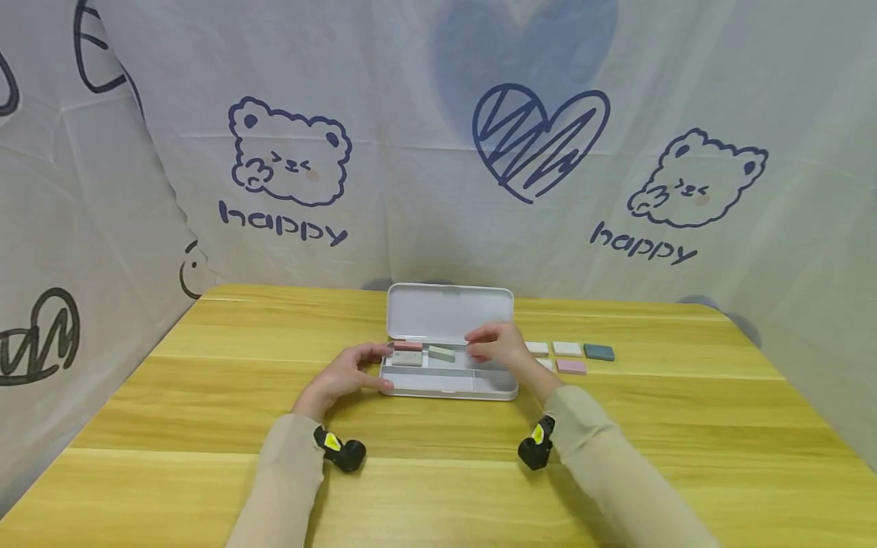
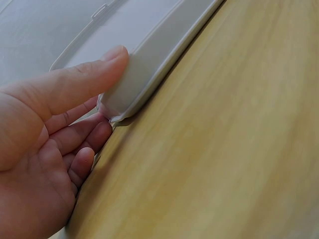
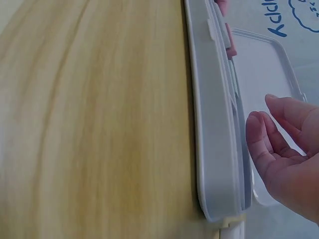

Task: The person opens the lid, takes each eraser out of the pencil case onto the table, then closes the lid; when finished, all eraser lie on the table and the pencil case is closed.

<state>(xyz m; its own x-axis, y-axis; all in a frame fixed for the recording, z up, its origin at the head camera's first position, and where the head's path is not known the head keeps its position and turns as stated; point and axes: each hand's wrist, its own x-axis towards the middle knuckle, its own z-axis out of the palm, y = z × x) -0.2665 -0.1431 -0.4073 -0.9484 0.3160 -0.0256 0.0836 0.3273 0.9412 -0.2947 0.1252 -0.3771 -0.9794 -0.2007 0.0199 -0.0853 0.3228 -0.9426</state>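
A white pencil case (image 1: 428,394) stands on the table with its lid (image 1: 448,313) raised. In its back compartment lie a red eraser-like block (image 1: 408,345), a whitish block (image 1: 407,358) and a pale green block (image 1: 441,354). My left hand (image 1: 346,374) holds the case's left end; in the left wrist view the thumb (image 2: 115,57) lies on its front wall, with fingers at the corner. Over the case's right part hovers my right hand (image 1: 503,346). Its thumb and fingertips are apart in the right wrist view, with nothing visible between them.
Right of the case lie several small blocks: white ones (image 1: 567,348), a dark blue one (image 1: 599,352) and a pink one (image 1: 572,367). My right forearm partly covers the nearest. A printed cloth (image 1: 411,190) hangs behind the wooden table (image 1: 425,487).
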